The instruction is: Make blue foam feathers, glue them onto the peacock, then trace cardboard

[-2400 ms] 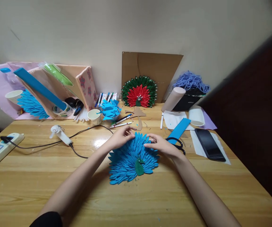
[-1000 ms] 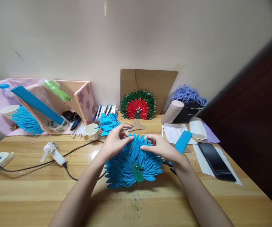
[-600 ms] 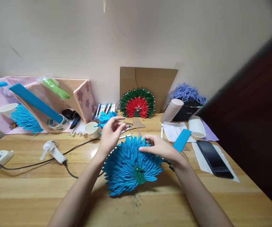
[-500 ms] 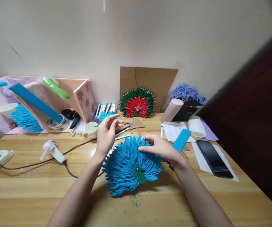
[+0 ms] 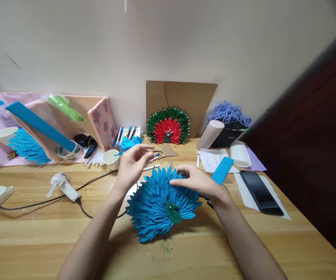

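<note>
While the counter (image 5: pixel 34 243) spans the scene, a blue feathered craft (image 5: pixel 153 206) is tilted at its near middle. The right hand (image 5: pixel 194 179) is clamped on the craft's far edge, thumb in front; the left hand (image 5: pixel 131 165), loosely curled, hovers apart, just left. Green bird-shaped piece (image 5: pixel 174 214) on craft's front.

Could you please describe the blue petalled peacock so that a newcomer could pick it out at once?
On the pale wooden table, look between the two bare forearms. There the right hand grips a fan-shaped peacock of layered blue petals. Its dark green bird figure sets it apart from the blue petalled fan at far left, on which no green shows.
</note>
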Demonstrator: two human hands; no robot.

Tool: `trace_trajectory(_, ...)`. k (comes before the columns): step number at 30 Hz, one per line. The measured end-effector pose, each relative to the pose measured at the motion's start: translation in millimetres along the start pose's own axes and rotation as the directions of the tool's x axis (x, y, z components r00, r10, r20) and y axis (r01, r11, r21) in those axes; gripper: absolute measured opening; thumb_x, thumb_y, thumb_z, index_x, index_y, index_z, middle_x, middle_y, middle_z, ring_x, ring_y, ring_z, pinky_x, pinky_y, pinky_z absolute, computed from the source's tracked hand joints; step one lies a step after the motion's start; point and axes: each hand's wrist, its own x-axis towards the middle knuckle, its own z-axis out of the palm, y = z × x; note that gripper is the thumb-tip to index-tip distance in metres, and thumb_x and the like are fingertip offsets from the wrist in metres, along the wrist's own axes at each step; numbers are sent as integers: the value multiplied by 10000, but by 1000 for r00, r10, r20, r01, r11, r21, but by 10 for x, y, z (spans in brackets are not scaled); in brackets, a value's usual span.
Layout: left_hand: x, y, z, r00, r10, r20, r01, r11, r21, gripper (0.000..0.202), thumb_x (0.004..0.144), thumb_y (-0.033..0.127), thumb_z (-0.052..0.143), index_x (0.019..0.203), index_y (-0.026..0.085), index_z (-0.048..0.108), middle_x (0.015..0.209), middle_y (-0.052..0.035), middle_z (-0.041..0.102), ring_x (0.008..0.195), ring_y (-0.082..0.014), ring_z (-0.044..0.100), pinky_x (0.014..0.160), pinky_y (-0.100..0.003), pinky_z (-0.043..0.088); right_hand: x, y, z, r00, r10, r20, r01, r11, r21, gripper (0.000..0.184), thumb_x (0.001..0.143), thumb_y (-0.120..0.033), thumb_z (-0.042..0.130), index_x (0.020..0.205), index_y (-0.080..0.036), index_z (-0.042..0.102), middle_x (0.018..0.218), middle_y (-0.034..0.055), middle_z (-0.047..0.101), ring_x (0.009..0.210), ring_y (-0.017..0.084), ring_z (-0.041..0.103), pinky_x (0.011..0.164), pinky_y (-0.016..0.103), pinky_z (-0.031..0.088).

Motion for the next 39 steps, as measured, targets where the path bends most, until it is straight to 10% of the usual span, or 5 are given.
trace_trajectory(9,197,-154,-338,970,-241,-29,238,967,-89,541,753,566,530,1059,127,603,875,-92,693,814,-200,653,728,-311,516,20,88,-442,878,95,-470,151,875,460,369,624,-427,727,886,-182,640,799,40,695,719,206,644,591,272,482)
trace_trajectory(19,67,-326,196,917,-245,315,389,728,-565,392,635,465,723,800,131,600,908,-86,666,901,-215,634,928,-381,453,84,189,-517,708,166,-686,364,747,557,387,624,-408,742,923,-190,628,879,41,713,833,249,659,677,332,522)
trace_trajectory(31,24,-297,187,938,-328,-112,313,940,-134,564,544,457,751,443,196,261,428,91,253,419,-42,274,446,-206,343,111,185,-400,846,88,-526,220,841,494,439,653,-484,699,956,-178,612,946,75,688,850,237,644,636,297,510)
trace_trajectory(35,14,-249,161,959,-278,-44,279,960,-2,549,569,482,718,444,196,267,443,81,253,436,-48,241,428,-209,236,37,214,-617,768,-14,-640,237,935,264,516,625,-462,729,1047,-200,593,1077,93,649,1017,231,590,783,302,495)
trace_trajectory(39,-19,-243,214,953,-298,53,292,951,104,515,556,472,726,440,189,312,435,79,282,432,-55,253,426,-216,194,-52,168,-679,832,-66,-551,137,987,88,437,618,-449,730,955,-184,646,1002,86,671,947,232,605,762,310,492)
